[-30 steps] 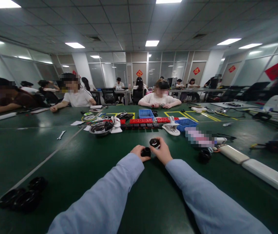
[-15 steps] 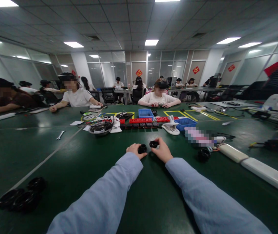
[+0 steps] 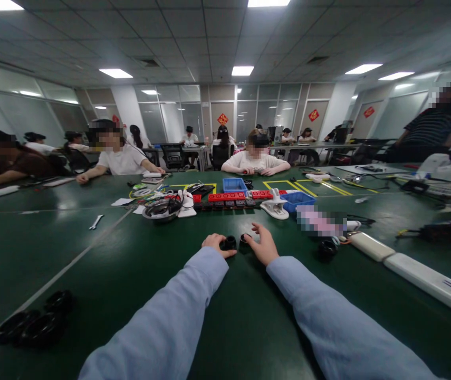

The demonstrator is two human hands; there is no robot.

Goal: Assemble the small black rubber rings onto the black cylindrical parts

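Note:
My left hand (image 3: 216, 246) is closed around a small black cylindrical part (image 3: 230, 242) standing on the green table. Just right of it, a second black ring-like part (image 3: 244, 241) rests on the tabletop. Beside that ring is my right hand (image 3: 265, 244), its fingers spread and the index finger raised. The thumb tip is at the ring's edge; whether it touches I cannot tell. The two parts stand close together with a narrow gap. Another black round part (image 3: 327, 249) lies farther right. Several larger black rings (image 3: 41, 327) sit at the lower left.
Ahead runs a row of red and black blocks (image 3: 227, 197), with blue trays (image 3: 298, 200), white clamps (image 3: 275, 207) and a metal bowl (image 3: 162, 210) of cables. A wrench (image 3: 96, 222) lies left. A long white bar (image 3: 433, 282) lies right. Co-workers sit across the table.
My right hand has lowered the black ring onto the table and loosened its fingers from it. The left hand keeps its part in nearly the same place. The view has shifted slightly.

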